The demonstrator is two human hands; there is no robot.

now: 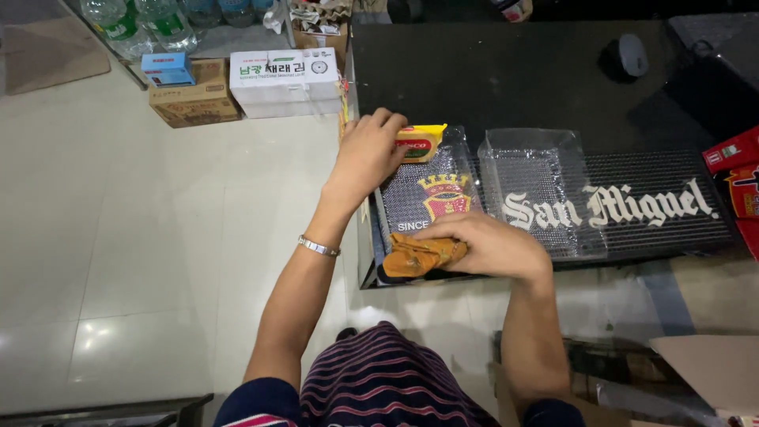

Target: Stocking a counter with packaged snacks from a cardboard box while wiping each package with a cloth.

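My left hand (368,153) reaches forward and grips a small yellow and red packet (420,142) at the far left corner of a clear plastic tray (461,162). A silver bracelet circles that wrist. My right hand (488,245) rests closer to me, fingers closed on a crumpled orange-brown wrapper or cloth (417,256) at the near left edge of the black counter (506,87). Both hands lie over a black rubber bar mat (632,209) with white lettering and a crest.
A second clear tray (534,178) sits to the right on the mat. Red packets (735,170) lie at the far right edge. Cardboard and white boxes (283,79) and water bottles (142,24) stand on the tiled floor at left. A dark round object (627,55) sits far back.
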